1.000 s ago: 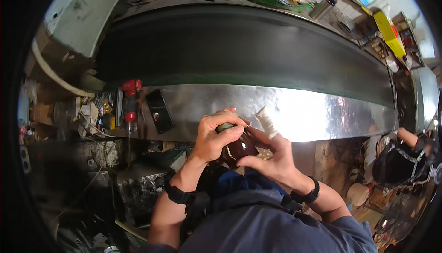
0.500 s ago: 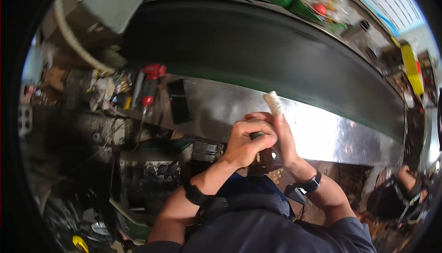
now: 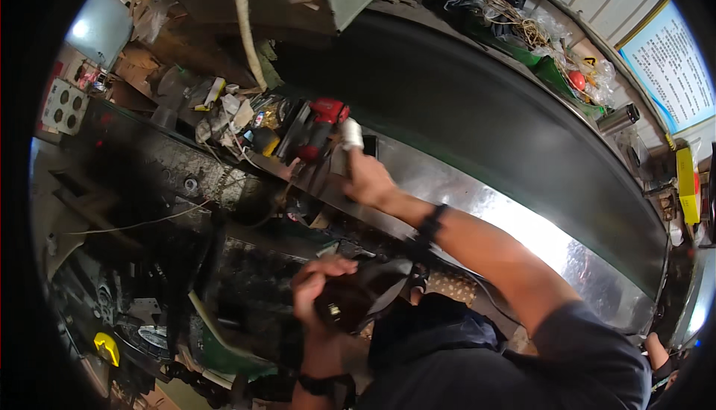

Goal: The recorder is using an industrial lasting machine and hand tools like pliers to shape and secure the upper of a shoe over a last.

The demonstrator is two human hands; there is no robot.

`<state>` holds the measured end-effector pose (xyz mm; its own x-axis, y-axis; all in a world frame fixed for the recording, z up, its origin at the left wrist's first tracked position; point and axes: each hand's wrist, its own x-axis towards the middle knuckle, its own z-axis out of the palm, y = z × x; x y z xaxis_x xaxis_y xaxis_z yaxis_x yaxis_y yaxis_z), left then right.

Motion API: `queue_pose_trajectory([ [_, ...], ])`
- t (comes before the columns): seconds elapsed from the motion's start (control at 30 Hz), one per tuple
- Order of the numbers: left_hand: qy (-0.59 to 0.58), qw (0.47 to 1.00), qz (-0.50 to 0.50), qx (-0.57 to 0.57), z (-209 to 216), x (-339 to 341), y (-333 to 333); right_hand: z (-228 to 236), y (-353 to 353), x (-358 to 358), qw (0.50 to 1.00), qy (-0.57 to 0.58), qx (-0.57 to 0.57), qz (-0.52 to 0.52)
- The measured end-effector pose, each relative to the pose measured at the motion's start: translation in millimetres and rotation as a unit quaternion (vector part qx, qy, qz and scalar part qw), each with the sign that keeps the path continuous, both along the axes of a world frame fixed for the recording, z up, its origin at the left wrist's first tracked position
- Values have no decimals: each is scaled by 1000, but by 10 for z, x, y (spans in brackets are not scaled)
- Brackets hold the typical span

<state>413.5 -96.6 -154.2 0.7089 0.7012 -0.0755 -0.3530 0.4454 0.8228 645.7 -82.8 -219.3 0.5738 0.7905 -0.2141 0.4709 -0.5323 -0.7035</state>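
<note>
My right hand point(image 3: 370, 180) reaches across the metal bench strip beside a red and black power tool point(image 3: 322, 125). One finger, in a white wrapping point(image 3: 352, 135), is stretched out close to the tool's right side; the other fingers are mostly hidden. I see nothing held in this hand. Lower down and nearer my body, my left hand point(image 3: 315, 287) grips a dark brown glossy object point(image 3: 359, 296). Blur and shadow hide what kind of thing it is. A dark phone-like slab point(image 3: 370, 146) lies partly behind my right hand.
A black belt-like surface point(image 3: 477, 119) runs along the far side, with a bright metal strip point(image 3: 522, 220) before it. Clutter and a yellow-black item point(image 3: 265, 141) lie left of the tool. A pale hose point(image 3: 245, 29) hangs at the upper left. A green bin point(image 3: 556, 82) holds wire and plastic.
My hands, together around the dark glossy object before, have parted. My right hand has moved left to the power tool; my left hand keeps the object lower down. The view has shifted left.
</note>
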Motion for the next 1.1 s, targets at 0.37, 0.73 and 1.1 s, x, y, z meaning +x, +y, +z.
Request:
queue_pose_trajectory([
  [0.37,134,961,219,-105,438,-855,403,-782,1363,-400,978,71,-63,-184],
  [0.73,111,990,54,-65,475,-444,386,-600,1180,75,965,219,15,-144],
  [1.1,103,956,-268,-55,285,1263,-449,1070,-2558,338,759,378,475,-236],
])
